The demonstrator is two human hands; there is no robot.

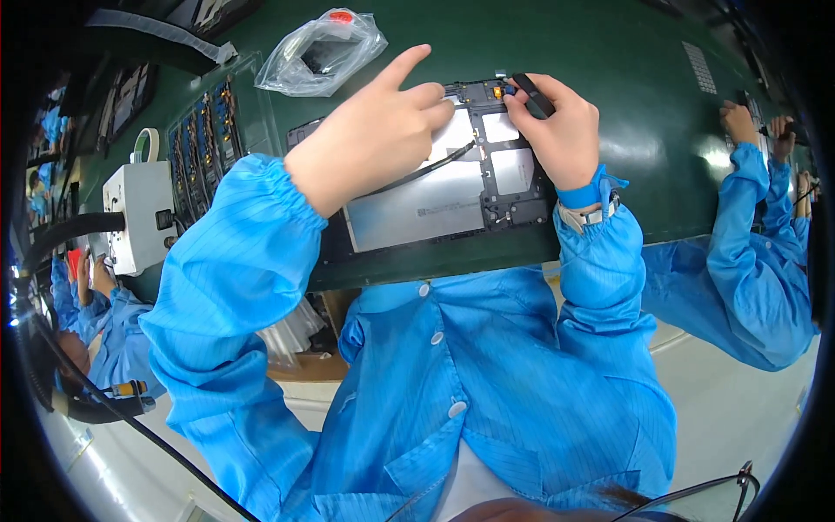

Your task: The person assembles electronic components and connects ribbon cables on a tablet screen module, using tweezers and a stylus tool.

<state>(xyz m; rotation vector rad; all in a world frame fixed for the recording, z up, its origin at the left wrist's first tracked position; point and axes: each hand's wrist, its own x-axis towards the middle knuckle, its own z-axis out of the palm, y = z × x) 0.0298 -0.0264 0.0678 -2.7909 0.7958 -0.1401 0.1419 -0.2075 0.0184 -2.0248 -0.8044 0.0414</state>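
An opened tablet [417, 217] lies back side up on the green bench, showing a large silver battery panel, two smaller pale plates and a black frame. Over its upper left part is my left hand [374, 130], index finger stretched out and the other fingers curled; whatever lies under them is hidden. A slim black strip [448, 159] runs from beneath that hand across the battery. At the tablet's upper right corner, my right hand [561, 117] pinches a short black oblong piece [532, 96] between thumb and fingers, beside a small orange and blue part [503, 91].
A clear plastic bag [322, 54] lies beyond the tablet. Several dark circuit boards [206, 143] stand in a row at left, beside a white box [137, 217] and a roll of tape [145, 145]. Co-workers in blue sleeves [752, 235] sit on both sides.
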